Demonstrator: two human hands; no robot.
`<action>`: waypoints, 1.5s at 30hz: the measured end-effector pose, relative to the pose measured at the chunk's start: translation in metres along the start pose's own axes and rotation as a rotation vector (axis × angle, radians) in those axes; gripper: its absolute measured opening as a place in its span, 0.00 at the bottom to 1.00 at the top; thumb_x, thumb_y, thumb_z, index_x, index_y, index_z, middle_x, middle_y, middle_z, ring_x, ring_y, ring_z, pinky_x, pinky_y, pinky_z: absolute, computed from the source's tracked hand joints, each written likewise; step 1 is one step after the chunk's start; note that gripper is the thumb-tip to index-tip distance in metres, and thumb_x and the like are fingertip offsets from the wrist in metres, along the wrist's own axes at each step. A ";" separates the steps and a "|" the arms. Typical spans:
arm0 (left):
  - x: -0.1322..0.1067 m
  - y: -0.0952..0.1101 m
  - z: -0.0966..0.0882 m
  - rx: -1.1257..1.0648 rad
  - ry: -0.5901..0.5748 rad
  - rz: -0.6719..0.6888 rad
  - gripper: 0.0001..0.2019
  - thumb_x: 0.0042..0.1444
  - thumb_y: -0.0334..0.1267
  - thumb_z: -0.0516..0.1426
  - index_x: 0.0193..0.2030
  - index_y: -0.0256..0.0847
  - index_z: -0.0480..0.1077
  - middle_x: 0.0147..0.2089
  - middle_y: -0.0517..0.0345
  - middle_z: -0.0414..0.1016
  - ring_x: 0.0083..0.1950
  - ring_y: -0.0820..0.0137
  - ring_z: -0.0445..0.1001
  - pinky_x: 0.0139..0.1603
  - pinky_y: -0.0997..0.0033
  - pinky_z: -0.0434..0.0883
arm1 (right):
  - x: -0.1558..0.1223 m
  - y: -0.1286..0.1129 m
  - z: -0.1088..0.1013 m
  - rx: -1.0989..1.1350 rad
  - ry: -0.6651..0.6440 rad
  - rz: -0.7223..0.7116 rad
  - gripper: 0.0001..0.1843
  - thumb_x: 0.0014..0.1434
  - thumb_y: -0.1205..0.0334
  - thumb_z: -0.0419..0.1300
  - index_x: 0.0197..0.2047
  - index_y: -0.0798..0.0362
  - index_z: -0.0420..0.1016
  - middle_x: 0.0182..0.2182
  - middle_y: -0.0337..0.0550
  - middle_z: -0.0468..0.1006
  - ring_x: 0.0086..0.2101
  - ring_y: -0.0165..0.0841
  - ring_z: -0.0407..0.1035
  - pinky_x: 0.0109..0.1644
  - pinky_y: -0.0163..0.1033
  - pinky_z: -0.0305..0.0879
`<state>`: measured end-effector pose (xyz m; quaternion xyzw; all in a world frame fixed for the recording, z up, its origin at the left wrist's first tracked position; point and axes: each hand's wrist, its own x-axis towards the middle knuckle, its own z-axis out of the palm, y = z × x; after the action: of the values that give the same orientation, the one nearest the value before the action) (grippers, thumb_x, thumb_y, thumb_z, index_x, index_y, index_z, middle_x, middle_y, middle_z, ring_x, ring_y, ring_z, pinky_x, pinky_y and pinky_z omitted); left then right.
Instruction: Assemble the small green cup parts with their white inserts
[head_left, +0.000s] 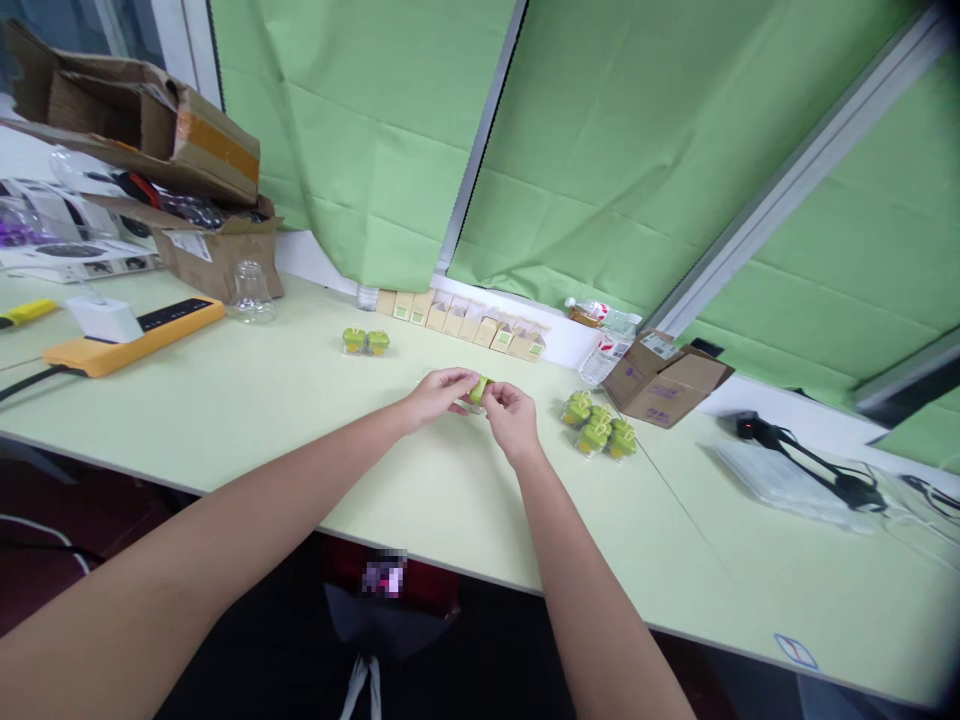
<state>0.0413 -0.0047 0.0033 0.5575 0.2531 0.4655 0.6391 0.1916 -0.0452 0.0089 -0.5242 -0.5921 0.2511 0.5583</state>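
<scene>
Over the middle of the table [420,480], a small green-topped clear container [480,388] is held between my two hands. My left hand [439,395] pinches it from the left with thumb and fingers. From the right, my right hand [512,415] closes its fingertips on the green part. The fingers hide most of the container. To the right stands a cluster of several similar clear containers with green tops [595,432]. Farther back on the left, a pair of the same green-topped containers [366,342] sits side by side.
A row of small kraft boxes [465,320] lines the back edge. Plastic bottles [606,355] and a cardboard box [660,380] stand back right, with a black cabled device [817,470] beyond. At left are an orange power strip [169,325], a clear bottle [253,293] and stacked cartons [217,250].
</scene>
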 end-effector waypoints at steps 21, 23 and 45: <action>0.003 -0.005 0.000 -0.142 -0.032 -0.032 0.22 0.51 0.48 0.66 0.46 0.32 0.73 0.41 0.49 0.78 0.36 0.70 0.78 0.50 0.60 0.75 | -0.004 0.004 0.002 -0.166 0.192 -0.022 0.09 0.51 0.56 0.61 0.36 0.49 0.74 0.29 0.38 0.79 0.28 0.33 0.70 0.35 0.38 0.66; 0.005 -0.004 -0.003 -0.144 0.015 -0.040 0.21 0.52 0.47 0.66 0.47 0.32 0.73 0.40 0.50 0.78 0.35 0.71 0.77 0.49 0.60 0.76 | -0.003 0.005 0.001 -0.171 0.204 -0.024 0.12 0.51 0.57 0.59 0.39 0.50 0.78 0.30 0.40 0.80 0.29 0.33 0.70 0.38 0.38 0.67; 0.003 -0.009 -0.001 -0.064 -0.051 -0.008 0.22 0.52 0.48 0.66 0.47 0.34 0.73 0.46 0.48 0.77 0.38 0.70 0.79 0.52 0.57 0.75 | 0.000 0.005 0.005 0.016 0.096 0.065 0.16 0.48 0.55 0.66 0.39 0.53 0.82 0.36 0.45 0.84 0.36 0.38 0.78 0.43 0.41 0.74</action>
<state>0.0449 -0.0007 -0.0048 0.5476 0.2240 0.4563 0.6647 0.1886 -0.0423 0.0032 -0.5502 -0.5453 0.2483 0.5817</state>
